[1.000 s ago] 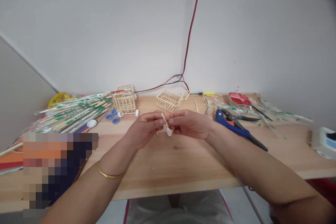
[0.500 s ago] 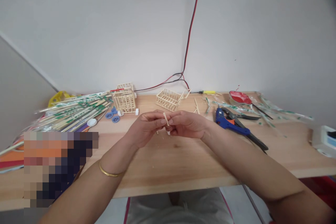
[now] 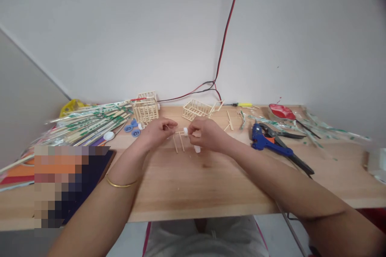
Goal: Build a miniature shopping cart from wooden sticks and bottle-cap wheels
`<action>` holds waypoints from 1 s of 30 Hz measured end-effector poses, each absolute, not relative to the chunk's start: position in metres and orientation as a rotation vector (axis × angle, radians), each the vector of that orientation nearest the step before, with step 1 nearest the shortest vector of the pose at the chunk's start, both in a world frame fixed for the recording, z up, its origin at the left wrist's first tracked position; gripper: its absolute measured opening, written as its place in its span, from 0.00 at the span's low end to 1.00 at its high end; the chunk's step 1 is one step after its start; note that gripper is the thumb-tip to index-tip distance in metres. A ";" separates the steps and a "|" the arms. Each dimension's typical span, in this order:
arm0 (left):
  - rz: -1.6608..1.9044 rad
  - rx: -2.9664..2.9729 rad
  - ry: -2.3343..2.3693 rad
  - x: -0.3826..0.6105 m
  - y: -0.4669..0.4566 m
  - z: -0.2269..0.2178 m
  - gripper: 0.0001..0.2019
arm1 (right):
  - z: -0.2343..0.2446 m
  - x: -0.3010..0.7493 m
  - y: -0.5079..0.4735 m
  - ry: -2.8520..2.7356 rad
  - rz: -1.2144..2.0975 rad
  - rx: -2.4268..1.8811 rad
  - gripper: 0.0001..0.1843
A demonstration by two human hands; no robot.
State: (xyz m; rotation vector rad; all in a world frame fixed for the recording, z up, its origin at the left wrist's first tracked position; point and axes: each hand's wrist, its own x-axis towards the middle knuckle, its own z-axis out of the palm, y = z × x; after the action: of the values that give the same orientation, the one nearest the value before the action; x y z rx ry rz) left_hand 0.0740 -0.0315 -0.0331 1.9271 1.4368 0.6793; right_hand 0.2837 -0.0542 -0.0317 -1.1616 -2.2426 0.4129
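Note:
A small assembly of thin wooden sticks point(image 3: 182, 144) lies on the table between my hands. A white wheel point(image 3: 185, 131) sits at its far end, and a second white piece point(image 3: 197, 149) shows below my right fingers. My left hand point(image 3: 155, 131), palm inward, has its thumb and fingertips drawn together left of the sticks; anything between them is too small to make out. Curled fingers of my right hand point(image 3: 205, 133) are closed right beside the white wheel, and what they pinch is hidden. Behind them stands a stick-built cart basket point(image 3: 196, 109) with a handle.
Another stick cart point(image 3: 146, 110) stands at the back left near blue wheels point(image 3: 135, 133). Wrapped sticks point(image 3: 99, 122) pile up at left. To the right lie a blue glue gun point(image 3: 268, 143), a red dish point(image 3: 282, 111) and a yellow-handled tool point(image 3: 245, 105).
My hands were together, holding a short pale stick; now they are apart, the left further left, the right slightly lower. The stick assembly and white wheel show between them.

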 end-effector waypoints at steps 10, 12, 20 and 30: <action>0.480 2.123 1.525 0.070 -0.033 -0.023 0.19 | -0.034 0.257 -0.037 -2.563 0.064 -1.201 0.04; 0.437 2.102 1.541 0.069 -0.034 -0.020 0.19 | -0.036 0.256 -0.035 -2.565 0.071 -1.202 0.04; 0.285 2.183 1.534 0.065 -0.030 -0.029 0.16 | -0.039 0.249 -0.034 -2.645 0.072 -1.201 0.05; 0.297 2.235 1.519 0.066 -0.027 -0.038 0.08 | -0.040 0.248 -0.032 -2.685 0.020 -1.203 0.05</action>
State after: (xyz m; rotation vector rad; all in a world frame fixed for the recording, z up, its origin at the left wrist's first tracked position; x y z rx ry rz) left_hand 0.0658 -0.0267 -0.0384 2.2348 1.5185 0.2967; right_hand 0.2477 -0.0323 -0.0403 -1.2026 -2.6853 0.0204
